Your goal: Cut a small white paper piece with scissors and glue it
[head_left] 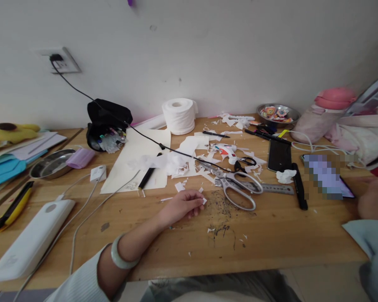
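Note:
My left hand (182, 205), with a pale bangle on its wrist, rests low over the middle of the wooden table (271, 235). Its thumb and fingertips pinch a small white paper scrap (204, 201). Just to its right lie grey-handled scissors (242, 197) across a metal ruler (275, 188). Dark shavings (222, 212) are scattered beside the fingertips. At the right edge my right hand (374, 199) is blurred and partly cut off, close to a lit phone (329, 178). How its fingers are held does not show.
A black cord (141, 132) crosses above the paper sheets (148, 144). Cut paper bits surround a small glue gun (225, 152). Behind stand a tissue roll (179, 117) and a metal bowl (261, 110). At left lie a white power bank (31, 241) and a yellow cutter (12, 207).

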Demonstrator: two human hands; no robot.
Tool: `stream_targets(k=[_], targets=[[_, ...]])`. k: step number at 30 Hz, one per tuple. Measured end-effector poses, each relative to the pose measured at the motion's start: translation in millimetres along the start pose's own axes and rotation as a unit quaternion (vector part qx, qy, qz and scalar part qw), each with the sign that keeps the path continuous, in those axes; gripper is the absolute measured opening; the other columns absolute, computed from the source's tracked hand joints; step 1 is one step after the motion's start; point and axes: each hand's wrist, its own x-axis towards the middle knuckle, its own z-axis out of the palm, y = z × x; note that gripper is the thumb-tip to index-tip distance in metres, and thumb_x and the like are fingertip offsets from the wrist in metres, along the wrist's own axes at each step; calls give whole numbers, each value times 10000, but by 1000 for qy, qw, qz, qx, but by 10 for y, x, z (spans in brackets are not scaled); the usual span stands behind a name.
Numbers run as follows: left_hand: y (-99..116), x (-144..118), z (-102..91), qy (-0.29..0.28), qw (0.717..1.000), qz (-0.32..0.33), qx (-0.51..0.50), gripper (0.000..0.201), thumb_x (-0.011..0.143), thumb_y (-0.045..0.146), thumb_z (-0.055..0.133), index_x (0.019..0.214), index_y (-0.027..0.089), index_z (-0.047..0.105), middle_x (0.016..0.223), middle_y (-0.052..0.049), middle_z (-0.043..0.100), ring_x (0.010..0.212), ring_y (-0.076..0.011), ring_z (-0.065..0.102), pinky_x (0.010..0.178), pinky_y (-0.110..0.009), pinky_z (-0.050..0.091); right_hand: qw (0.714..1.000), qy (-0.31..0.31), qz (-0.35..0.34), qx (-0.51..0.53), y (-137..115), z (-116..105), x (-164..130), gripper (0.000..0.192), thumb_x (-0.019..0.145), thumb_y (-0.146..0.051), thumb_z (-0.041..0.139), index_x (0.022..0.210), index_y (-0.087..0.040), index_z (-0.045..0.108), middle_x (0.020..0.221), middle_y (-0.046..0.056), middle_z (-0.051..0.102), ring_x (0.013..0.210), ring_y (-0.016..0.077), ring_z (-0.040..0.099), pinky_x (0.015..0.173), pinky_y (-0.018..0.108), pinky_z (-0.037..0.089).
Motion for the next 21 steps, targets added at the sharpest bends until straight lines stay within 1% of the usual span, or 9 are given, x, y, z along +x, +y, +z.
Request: stream_targets(k=[2, 5, 7, 10, 14, 18, 21], targets=[[2, -1, 2, 2, 1000, -1, 1, 269, 690, 397, 626, 773, 149, 564, 652, 27, 571, 497, -54, 461, 431, -184, 308, 999, -22, 7, 26, -78, -60, -36, 446, 771, -257, 267, 963, -141, 653, 986, 200, 637, 1054, 344, 521, 876, 513, 373], [16, -6, 8, 7, 1000, -5, 5, 265, 687, 395, 628, 766, 151, 562, 633, 34, 559, 494, -55, 455, 434, -186, 311, 999, -28, 8, 45, -145, -74, -42, 440, 783, -251, 249, 962, -140, 635, 1028, 203, 631, 1076, 337, 513, 928, 516, 347], [24, -7, 10, 7, 1000, -6, 8, 268, 683, 396, 630, 766, 150, 566, 631, 33, 558, 496, -57, 455, 434, -187, 312, 997, -37, -33, 53, -155, -37, -7, 452, 806, -275, 220, 981, -149, 617, 1076, 193, 619, 1116, 326, 488, 954, 508, 335], [21, -1, 7, 5, 1000, -6, 5, 278, 678, 405, 635, 761, 147, 570, 639, 29, 562, 494, -57, 455, 433, -188, 309, 988, -80, -121, 55, -145, 29, 74, 479, 834, -323, 175, 1016, -172, 591, 1131, 170, 596, 1165, 301, 451, 985, 484, 319], [4, 13, -2, 5, 1000, -2, 1, 290, 669, 412, 642, 764, 148, 568, 652, 25, 569, 488, -57, 459, 423, -189, 306, 973, -144, -174, 47, -141, 63, 143, 505, 826, -372, 160, 996, -161, 586, 1130, 173, 586, 1167, 296, 438, 988, 447, 329], [7, 15, -3, 10, 1000, -5, -6, 292, 667, 413, 643, 759, 145, 570, 666, 17, 581, 489, -56, 463, 417, -186, 305, 970, -169, -175, 19, -154, 65, 139, 525, 811, -418, 148, 1005, -179, 573, 1122, 158, 584, 1144, 313, 442, 999, 490, 300], [18, 11, 0, 11, 1000, -7, -8, 294, 664, 415, 645, 749, 145, 570, 662, 17, 580, 486, -55, 462, 412, -184, 306, 970, -179, -167, 12, -141, 88, 133, 544, 808, -437, 138, 1032, -181, 562, 1147, 159, 577, 1151, 327, 430, 984, 507, 312]])
